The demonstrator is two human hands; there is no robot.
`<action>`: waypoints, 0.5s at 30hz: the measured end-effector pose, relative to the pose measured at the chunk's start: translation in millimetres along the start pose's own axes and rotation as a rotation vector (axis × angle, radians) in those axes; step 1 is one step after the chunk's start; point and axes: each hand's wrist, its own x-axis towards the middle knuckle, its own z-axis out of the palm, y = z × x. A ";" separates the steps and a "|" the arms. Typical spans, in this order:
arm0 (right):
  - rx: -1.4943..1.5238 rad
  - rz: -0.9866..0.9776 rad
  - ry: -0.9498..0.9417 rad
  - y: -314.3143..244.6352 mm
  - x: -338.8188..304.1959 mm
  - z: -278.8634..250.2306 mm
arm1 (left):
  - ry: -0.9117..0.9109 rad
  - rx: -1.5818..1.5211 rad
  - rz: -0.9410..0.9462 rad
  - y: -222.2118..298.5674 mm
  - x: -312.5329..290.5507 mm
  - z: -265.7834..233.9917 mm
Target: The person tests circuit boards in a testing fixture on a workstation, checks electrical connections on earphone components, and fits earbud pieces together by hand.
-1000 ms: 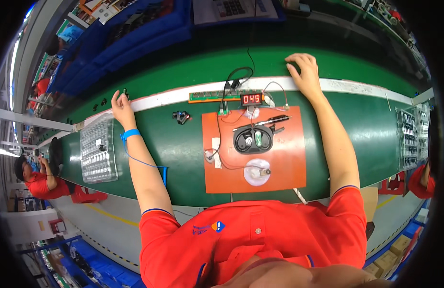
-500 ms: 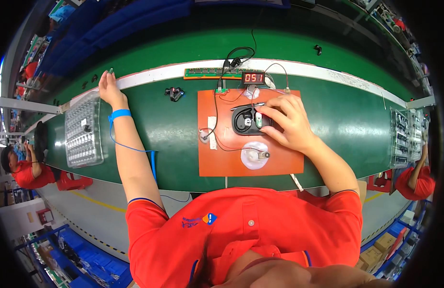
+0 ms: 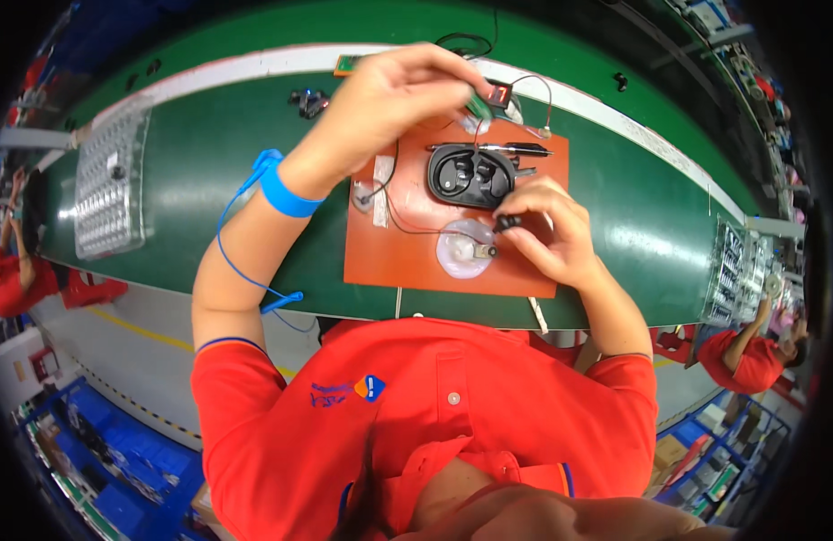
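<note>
Head view, right hand [image 3: 565,239]: thumb and fingertips closed together on a small black piece [image 3: 507,222], held just off the near right corner of the case. Left hand [image 3: 385,101]: thumb and fingers pinched on a green piece [image 3: 478,106], up past the far edge of the case and just beside the display [image 3: 500,94]. Left fingertips slightly blurred, so can't tell exactly how the green piece sits in them.

Black case [image 3: 471,200] lies on the orange mat [image 3: 416,278], between the two hands, neither hand clamped on it. Wells face up, dark parts inside; too small for me to make out what they are. Thin wire drops to its middle from the display side. Pen [image 3: 525,150] lies across the mat just beyond the case. White pad [image 3: 454,261] sits on the near part of the mat, metal knob [image 3: 489,252] on it, lead running over to the tape strip [image 3: 380,203] on the left.

Blue strap [image 3: 288,194] on the left wrist, coiled blue cord [image 3: 223,239] trailing off it. Dark bits [image 3: 308,102] on the green bench [image 3: 651,207] beyond the left forearm. Clear tray [image 3: 110,189] well off to the left, filled trays [image 3: 730,270] far right. Red-shirted co-workers [image 3: 746,361] at both ends.
</note>
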 end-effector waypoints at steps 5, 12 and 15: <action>-0.118 -0.098 -0.123 -9.4 -13.5 -4.4 | -0.200 0.115 -0.094 -23.9 -6.5 11.6; -0.379 -0.312 -0.129 -8.0 -11.7 -4.8 | -0.264 0.248 -0.131 -24.4 -9.0 13.6; -0.421 -0.338 -0.100 -9.6 -15.2 -6.2 | -0.346 0.555 -0.021 -19.8 -13.4 23.3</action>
